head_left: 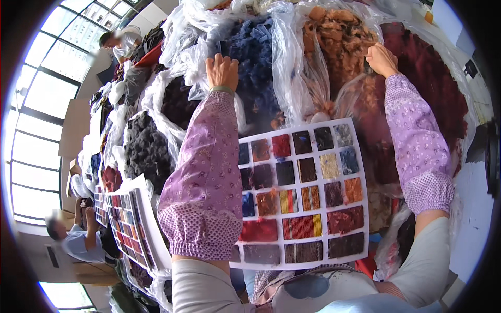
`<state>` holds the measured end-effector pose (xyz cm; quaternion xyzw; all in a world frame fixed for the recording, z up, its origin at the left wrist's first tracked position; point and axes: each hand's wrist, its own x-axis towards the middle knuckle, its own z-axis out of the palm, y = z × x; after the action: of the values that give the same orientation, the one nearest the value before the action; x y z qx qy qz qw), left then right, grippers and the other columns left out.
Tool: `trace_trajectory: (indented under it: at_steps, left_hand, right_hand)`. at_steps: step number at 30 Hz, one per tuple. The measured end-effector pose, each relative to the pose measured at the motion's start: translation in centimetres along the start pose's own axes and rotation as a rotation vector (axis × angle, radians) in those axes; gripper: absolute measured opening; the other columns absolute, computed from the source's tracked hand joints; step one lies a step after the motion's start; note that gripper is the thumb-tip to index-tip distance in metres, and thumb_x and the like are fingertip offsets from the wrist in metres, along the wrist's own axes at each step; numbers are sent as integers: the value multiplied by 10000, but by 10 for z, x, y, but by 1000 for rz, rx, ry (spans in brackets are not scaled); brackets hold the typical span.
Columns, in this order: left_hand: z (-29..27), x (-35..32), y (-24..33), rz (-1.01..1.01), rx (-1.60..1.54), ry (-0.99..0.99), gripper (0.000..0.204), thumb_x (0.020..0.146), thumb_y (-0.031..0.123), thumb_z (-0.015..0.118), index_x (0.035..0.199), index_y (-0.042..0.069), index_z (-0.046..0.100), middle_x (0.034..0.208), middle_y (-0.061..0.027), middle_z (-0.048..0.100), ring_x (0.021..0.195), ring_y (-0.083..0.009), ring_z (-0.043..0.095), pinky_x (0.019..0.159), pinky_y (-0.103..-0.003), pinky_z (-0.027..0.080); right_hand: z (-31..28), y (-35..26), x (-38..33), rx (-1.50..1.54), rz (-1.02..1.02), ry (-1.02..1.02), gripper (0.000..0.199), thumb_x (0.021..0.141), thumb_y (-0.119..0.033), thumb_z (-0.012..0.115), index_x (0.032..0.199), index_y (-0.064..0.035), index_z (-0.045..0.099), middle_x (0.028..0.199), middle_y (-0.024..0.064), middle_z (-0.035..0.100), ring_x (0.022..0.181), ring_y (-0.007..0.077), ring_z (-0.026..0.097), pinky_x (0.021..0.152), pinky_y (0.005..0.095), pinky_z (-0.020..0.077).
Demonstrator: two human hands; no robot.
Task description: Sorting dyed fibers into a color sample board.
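My left hand (223, 72) is closed, fingers curled down at the edge of a pile of dark blue loose fibre (250, 49), beside bunched clear plastic (195, 57). What it grips is hidden. My right hand (382, 60) is closed in a pinch between orange-brown fibre (334, 44) and maroon fibre (425, 86). A small dark bit shows under its fingers, too unclear to name. Below and between my forearms lies a white swatch board (321, 177) with rows of coloured fibre and striped yarn samples. My left sleeve covers part of its left side.
Clear plastic sheeting (288, 62) separates the fibre heaps. Dark grey fibre (148, 148) lies at the left, with more swatch boards (130, 224) lower down. Two other people, one at the far left (125, 44) and one at the lower left (86, 242), are near tall windows.
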<state>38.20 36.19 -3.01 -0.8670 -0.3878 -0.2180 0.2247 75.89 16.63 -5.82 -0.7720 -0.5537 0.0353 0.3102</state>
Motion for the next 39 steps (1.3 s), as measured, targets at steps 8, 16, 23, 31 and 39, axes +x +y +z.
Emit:
trace_trajectory:
  at_steps: [8, 16, 23, 31, 39]
  left_hand:
    - [-75, -69, -28, -115, -167, -127, 253, 616, 236, 640, 856, 160, 619, 830, -34, 613, 867, -234, 550, 792, -381, 397]
    - [-165, -241, -76, -466, -992, -514, 399, 688, 120, 612, 1081, 135, 545, 678, -77, 578, 551, -139, 575, 523, -255, 471]
    - [-139, -339, -93, -612, -935, -408, 323, 688, 150, 625, 1009, 136, 606, 645, -74, 592, 595, -142, 587, 563, -269, 464]
    - [-137, -333, -60, -405, -567, -295, 256, 692, 157, 606, 947, 173, 628, 833, -91, 600, 819, -263, 563, 690, -327, 467]
    - [-144, -363, -65, -58, -426, -133, 333, 776, 219, 530, 1101, 151, 548, 1255, -97, 403, 1178, -251, 339, 918, -476, 284]
  right_hand:
    - [-20, -39, -49, -114, 161, -18, 197, 702, -217, 591, 817, -58, 604, 789, 130, 611, 785, 279, 590, 672, 374, 449]
    - [32, -227, -201, 88, -449, 115, 70, 754, -126, 578, 768, -64, 547, 707, 44, 531, 607, 176, 552, 536, 291, 444]
    - [131, -350, -283, 60, -1069, 180, 53, 754, -104, 573, 777, -62, 550, 719, 4, 496, 579, 73, 532, 441, 194, 480]
    - [164, -369, -277, 66, -911, -131, 95, 708, -51, 556, 799, -45, 531, 777, 81, 524, 705, 223, 578, 591, 303, 488]
    - [174, -364, -257, 390, -468, -375, 201, 642, -164, 652, 762, -53, 536, 720, 109, 538, 695, 281, 563, 626, 358, 452]
